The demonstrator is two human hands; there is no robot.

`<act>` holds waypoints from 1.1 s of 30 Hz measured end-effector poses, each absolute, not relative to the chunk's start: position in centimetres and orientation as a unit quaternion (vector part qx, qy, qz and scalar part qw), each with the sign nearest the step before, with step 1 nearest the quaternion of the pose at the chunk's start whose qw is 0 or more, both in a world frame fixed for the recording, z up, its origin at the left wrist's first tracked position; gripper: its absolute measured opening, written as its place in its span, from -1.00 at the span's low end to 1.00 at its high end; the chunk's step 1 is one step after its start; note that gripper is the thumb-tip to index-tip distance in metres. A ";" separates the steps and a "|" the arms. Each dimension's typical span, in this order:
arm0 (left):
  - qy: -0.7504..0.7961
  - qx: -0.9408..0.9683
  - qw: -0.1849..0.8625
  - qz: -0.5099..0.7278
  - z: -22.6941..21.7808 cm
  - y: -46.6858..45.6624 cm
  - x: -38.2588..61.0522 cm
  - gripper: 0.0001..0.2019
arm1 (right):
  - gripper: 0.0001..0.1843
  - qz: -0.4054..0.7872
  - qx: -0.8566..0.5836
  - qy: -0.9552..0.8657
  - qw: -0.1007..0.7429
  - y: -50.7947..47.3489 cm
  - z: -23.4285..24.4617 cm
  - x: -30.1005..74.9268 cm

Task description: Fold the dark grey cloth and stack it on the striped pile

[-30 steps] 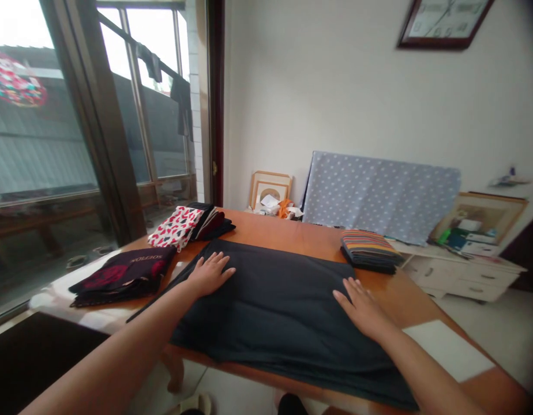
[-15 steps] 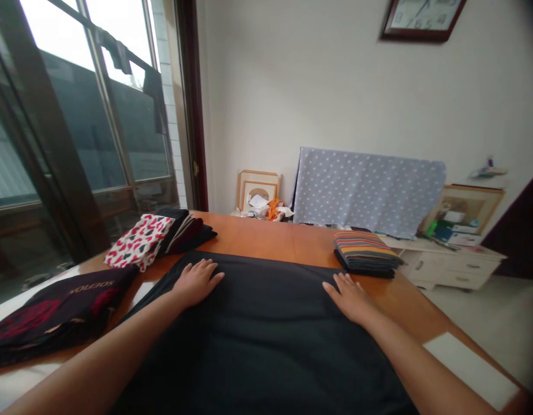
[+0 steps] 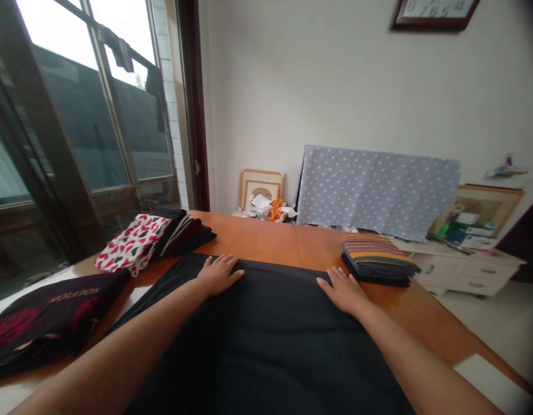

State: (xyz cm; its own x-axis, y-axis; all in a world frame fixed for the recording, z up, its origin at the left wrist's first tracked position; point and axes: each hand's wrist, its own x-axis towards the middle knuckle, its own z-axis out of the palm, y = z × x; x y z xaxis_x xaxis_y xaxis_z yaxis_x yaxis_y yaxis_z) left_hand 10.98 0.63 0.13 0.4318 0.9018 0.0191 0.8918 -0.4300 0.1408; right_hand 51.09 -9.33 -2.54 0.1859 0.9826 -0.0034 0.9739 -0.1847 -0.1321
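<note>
A large piece of black cloth [image 3: 284, 334] lies spread over the wooden table [image 3: 270, 233] in front of me, with faint creases across it. My left hand [image 3: 218, 275] rests palm down near its far edge, fingers spread. At the far right corner of the cloth, my right hand [image 3: 342, 290] also lies flat with the fingers apart. Neither hand grips anything. Just beyond my right hand sits a stack of folded cloths [image 3: 376, 259] with a striped one on top. The near part of the black cloth runs out of view.
On the left are a folded heart-print cloth [image 3: 134, 243], a pile of dark folded clothes [image 3: 191, 233] and a dark garment with red patterns [image 3: 54, 323]. A dotted grey cover [image 3: 374, 190] and a white cabinet [image 3: 469, 268] stand beyond the table.
My left hand has slid to the right along the black cloth's far edge, closer to my right hand. My right hand stays near the far right corner. The view has turned slightly.
</note>
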 end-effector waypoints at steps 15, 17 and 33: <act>0.449 0.889 0.063 0.059 -0.6 0.8 14.7 -0.24 | -0.05 0.097 -0.671 -0.733 0.051 -6.6 -1.2 43.4; 0.436 0.896 0.080 0.042 -0.9 0.3 15.1 -0.23 | -0.04 0.108 -0.655 -0.746 0.049 -6.5 -1.2 42.1; 0.628 0.774 0.050 0.064 -1.3 4.6 4.3 -0.13 | 0.04 0.113 -0.659 -0.743 0.033 -6.7 -2.7 42.5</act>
